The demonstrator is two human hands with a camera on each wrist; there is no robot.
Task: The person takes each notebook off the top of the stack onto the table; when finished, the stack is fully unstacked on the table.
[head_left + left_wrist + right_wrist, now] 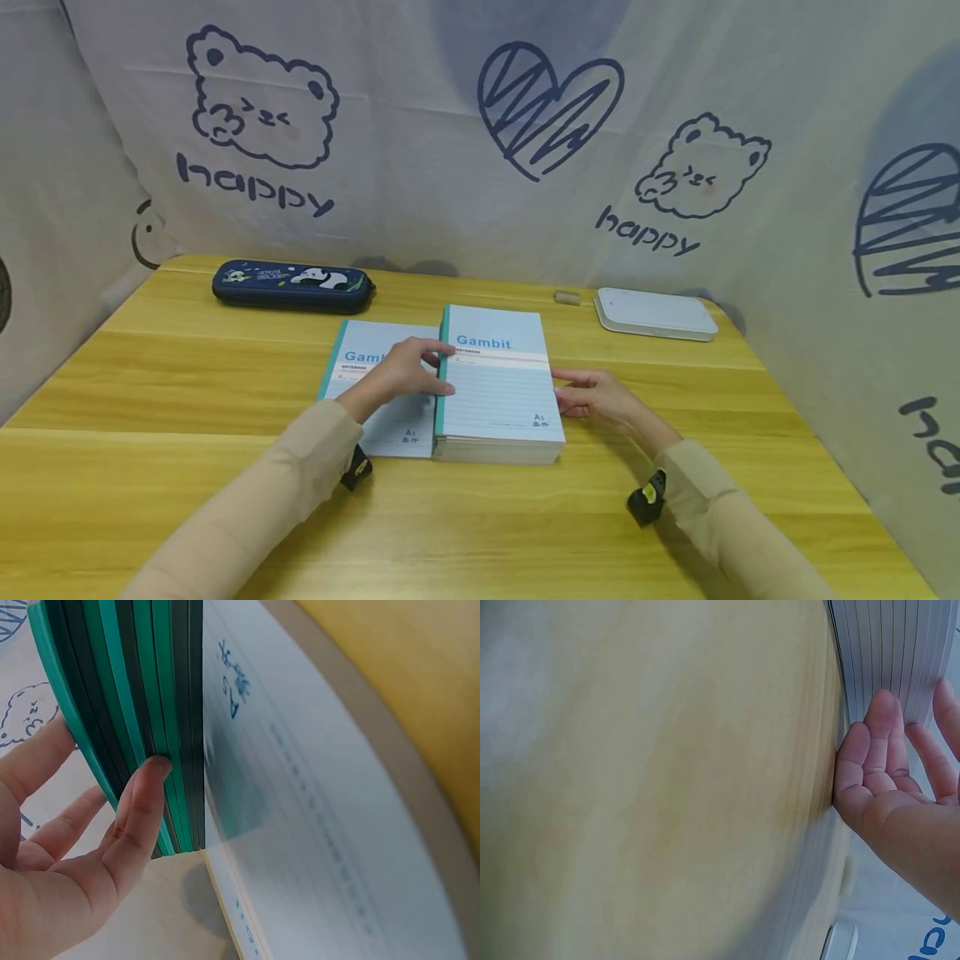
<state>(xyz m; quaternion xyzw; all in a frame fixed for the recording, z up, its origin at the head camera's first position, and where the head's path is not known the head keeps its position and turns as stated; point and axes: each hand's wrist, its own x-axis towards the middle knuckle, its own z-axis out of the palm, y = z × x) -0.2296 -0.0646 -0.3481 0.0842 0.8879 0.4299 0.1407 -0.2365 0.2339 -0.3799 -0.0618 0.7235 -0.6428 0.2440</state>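
Note:
A thick stack of A5 notebooks, the top cover printed "Gambit", lies on the table. Its teal and dark spines face left. My left hand reaches over a second notebook and touches the stack's spine side, thumb and a finger at the upper edge. In the left wrist view another fingertip rests against the spines. On the opposite side my right hand has its fingertips at the page edges, fingers slightly bent and low by the tabletop. The second notebook, lying flat left of the stack, is partly hidden by my left hand.
A dark blue pencil case with a panda print lies at the back left of the wooden table. Toward the back right are a small tan block and a white flat case. A printed curtain hangs behind.

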